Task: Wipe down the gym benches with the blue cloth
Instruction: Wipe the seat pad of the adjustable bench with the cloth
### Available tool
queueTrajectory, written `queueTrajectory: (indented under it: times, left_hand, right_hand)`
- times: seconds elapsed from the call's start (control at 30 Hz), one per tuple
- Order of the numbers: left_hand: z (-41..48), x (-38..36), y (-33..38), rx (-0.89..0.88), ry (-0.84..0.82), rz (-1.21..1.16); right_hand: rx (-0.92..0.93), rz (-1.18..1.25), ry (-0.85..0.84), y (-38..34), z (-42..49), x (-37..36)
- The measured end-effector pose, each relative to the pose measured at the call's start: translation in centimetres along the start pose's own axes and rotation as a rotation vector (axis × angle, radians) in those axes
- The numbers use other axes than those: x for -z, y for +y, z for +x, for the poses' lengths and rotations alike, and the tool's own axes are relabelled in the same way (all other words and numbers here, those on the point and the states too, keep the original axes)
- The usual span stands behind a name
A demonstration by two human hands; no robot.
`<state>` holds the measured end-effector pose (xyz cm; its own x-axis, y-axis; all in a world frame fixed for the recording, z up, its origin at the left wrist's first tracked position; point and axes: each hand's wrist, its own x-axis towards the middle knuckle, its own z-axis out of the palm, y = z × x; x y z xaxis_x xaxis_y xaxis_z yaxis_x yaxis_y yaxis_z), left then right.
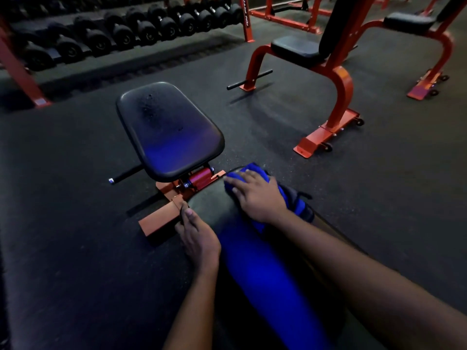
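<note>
A dim gym is seen from above, its black rubber floor (75,223) bordered at the far left by a dumbbell rack (121,34) and at the right by two orange-framed benches (338,82). In the foreground, the long padded surface (212,205) of a third, adjustable bench is being wiped, with its separate seat pad (166,130) lying just beyond, across a hinge gap. The blue cloth (254,169) is bunched at the far right corner of the long pad, where it is pressed down by the right hand (255,195), fingers spread flat over it. The left hand (198,236) is laid along the pad's left edge, fingers roughly straight and nothing seen to be gripped; the two hands are kept apart, one at each side.

Several slips can be foreseen. The cloth sits at the rounded end of the pad and could be pushed off the edge or into the hinge gap by a firm stroke. Bunched as it is, only a narrow strip would be cleaned, and streaks could be left. Marks resembling droplets are visible on the seat pad, which could be overlooked, as could the two farther benches.
</note>
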<state>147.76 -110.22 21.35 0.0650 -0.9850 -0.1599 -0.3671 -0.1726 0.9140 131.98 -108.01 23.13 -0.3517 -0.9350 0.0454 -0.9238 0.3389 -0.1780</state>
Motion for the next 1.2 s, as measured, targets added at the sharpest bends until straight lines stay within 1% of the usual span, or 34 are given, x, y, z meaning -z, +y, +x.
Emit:
queueTrajectory:
  times: [0.07,0.2,0.27,0.33,0.4,0.47,0.53,0.63,0.73,0.77,0.8,0.87,0.9,0.97,1.07,1.13,1.2]
  left_hand:
    - [-0.1,0.2,0.2,-0.011,-0.001,-0.001]
    - [-0.3,0.2,0.5,-0.005,-0.011,0.004]
    - [-0.1,0.1,0.4,-0.017,-0.008,0.012]
    - [0.2,-0.2,-0.1,-0.051,0.004,0.047]
    - [0.3,-0.2,-0.6,-0.084,0.003,0.079]
    - [0.3,-0.2,-0.6,-0.094,-0.009,0.063]
    - [0.2,-0.2,-0.4,-0.089,-0.007,0.051]
    - [0.1,-0.1,-0.1,-0.064,0.012,0.035]
    - [-0.1,0.2,0.3,-0.062,0.021,0.005]
    - [-0.1,0.2,0.3,-0.060,0.018,-0.008]
    - [-0.2,0.1,0.3,-0.055,0.015,-0.016]
    - [-0.2,0.2,0.2,-0.041,0.009,-0.011]
    - [-0.2,0.2,0.1,-0.031,0.001,0.001]
    - [0.0,0.2,0.1,-0.008,-0.013,0.044]
    - [0.2,0.7,0.5,0.042,-0.072,0.117]
    - [0.7,1.7,0.4,0.046,-0.167,0.138]
    - [1.7,3.5,0.1,0.018,-0.303,0.114]
  right_hand:
    - [-0.142,0.050,-0.026,1.8,1.8,0.6]
    - [-0.431,0.295,-0.143,6.2,3.8,1.3]
    - [-0.472,0.356,-0.238,8.1,4.8,1.1]
    - [-0.446,0.391,-0.302,8.9,6.7,0.8]
    - [-0.420,0.397,-0.312,8.3,8.6,0.7]
    - [-0.378,0.340,-0.301,6.7,10.2,0.7]
    - [-0.319,0.228,-0.283,4.8,10.9,1.1]
    - [-0.173,0.081,-0.169,2.5,9.6,1.3]
    - [0.038,0.067,-0.027,1.9,6.5,0.5]
    - [0.070,0.086,-0.004,2.3,5.7,0.2]
    - [0.060,0.118,0.008,2.7,5.1,0.0]
    - [-0.047,0.170,0.013,3.0,4.4,0.1]
    - [-0.083,0.149,0.021,2.7,4.0,0.1]
    - [-0.043,0.088,0.068,1.2,3.2,-0.4]
    - [0.067,0.118,0.128,-2.5,-0.2,-1.0]
    - [0.093,0.119,0.164,-4.7,-2.6,-0.9]
    - [0.093,0.123,0.182,-6.6,-4.7,-0.4]
